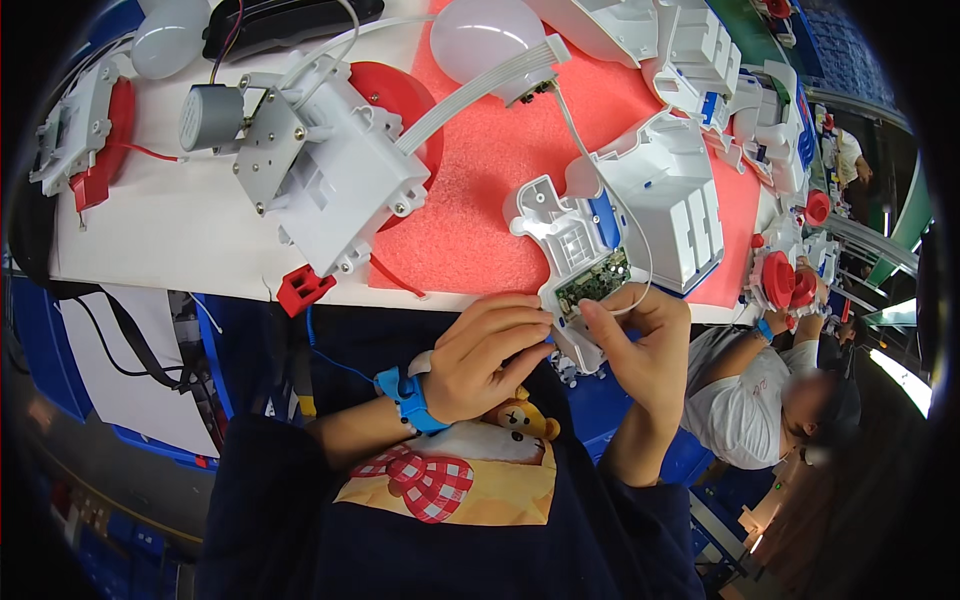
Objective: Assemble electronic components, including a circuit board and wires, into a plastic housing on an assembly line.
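A white moulded plastic housing part [545,212] with a green circuit board [590,284] in it lies at the table's front edge. My right hand [648,345] grips the part from the right, its thumb at the board's lower edge. On the other side, my left hand [490,352] has its bent fingers against the part's near left edge; its fingertips are partly hidden. A thin white cable [628,205] loops from beside the board up to a small connector board [530,90], where a flat white ribbon cable [480,92] also ends.
Red foam sheet [475,220] covers part of the white table. Left of it stands a white assembly [335,165] with a motor [210,118]. A larger white shell [665,195] sits just beyond my right hand. Another person [750,390] works at the right.
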Available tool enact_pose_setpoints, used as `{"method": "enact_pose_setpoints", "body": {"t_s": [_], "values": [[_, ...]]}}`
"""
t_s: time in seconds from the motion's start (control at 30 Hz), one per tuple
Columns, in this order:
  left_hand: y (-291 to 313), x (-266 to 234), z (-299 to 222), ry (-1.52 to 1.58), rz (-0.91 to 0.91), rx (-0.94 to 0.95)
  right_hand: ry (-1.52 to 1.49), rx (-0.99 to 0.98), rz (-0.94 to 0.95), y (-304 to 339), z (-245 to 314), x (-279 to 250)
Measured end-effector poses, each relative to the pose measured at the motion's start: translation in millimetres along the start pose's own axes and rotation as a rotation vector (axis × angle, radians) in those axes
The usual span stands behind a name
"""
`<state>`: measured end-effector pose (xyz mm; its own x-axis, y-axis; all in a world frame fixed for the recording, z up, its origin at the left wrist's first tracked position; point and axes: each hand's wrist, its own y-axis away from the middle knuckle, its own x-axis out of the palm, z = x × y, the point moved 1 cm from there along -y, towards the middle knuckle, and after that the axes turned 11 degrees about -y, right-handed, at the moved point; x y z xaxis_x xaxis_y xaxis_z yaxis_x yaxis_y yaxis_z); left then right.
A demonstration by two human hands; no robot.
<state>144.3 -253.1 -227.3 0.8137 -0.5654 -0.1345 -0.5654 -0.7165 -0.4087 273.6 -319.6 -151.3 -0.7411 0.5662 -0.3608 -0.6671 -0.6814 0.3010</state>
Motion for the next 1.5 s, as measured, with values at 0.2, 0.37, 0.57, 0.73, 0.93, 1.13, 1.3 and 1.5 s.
{"method": "enact_pose_setpoints", "body": {"t_s": [0.2,0.37,0.57,0.73,0.93,1.13,1.3,1.5], "values": [[0,2,1,0.004,-0.014,0.024,0.097,0.030,0.052,0,-1,2],[2,2,5,-0.025,-0.040,0.081,0.111,0.000,0.027,0,-2,8],[7,0,8,-0.017,-0.050,0.088,0.155,0.000,0.003,3,-1,13],[9,-4,10,-0.030,-0.049,0.107,0.291,-0.050,0.060,5,6,14],[11,-7,11,-0.061,-0.018,0.135,0.471,-0.092,0.170,3,15,18],[15,-6,13,-0.059,-0.012,0.130,0.411,-0.040,0.152,3,10,19],[15,-6,15,-0.057,-0.022,0.136,0.404,-0.035,0.192,1,9,19],[15,-4,17,-0.067,-0.077,0.137,0.328,-0.014,0.246,-4,3,18]]}}
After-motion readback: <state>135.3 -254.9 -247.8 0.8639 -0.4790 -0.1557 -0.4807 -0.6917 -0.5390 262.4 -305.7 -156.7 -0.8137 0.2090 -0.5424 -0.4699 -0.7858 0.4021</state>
